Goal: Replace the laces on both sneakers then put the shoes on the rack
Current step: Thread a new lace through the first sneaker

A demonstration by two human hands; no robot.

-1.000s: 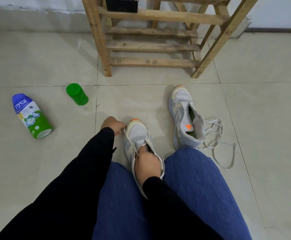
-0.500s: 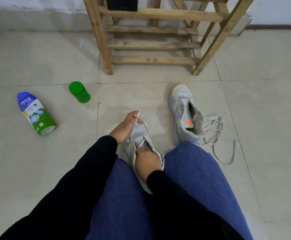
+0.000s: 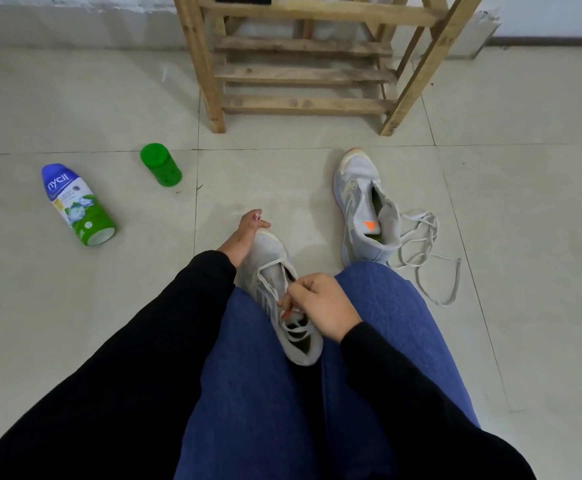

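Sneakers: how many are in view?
2. The near sneaker lies between the person's knees, its toe in the left hand. The far sneaker sits on the floor to the right, before the rack. Upper shelves are cropped.

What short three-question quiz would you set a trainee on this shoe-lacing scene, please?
1. True or false: a loose lace lies beside the far sneaker.
2. Multiple choice: what does the right hand pinch? A the lace of the near sneaker; B the green cap; C the bottle.
3. Fill the blank: the left hand holds the near sneaker at its ____.
Key: 1 true; 2 A; 3 toe.
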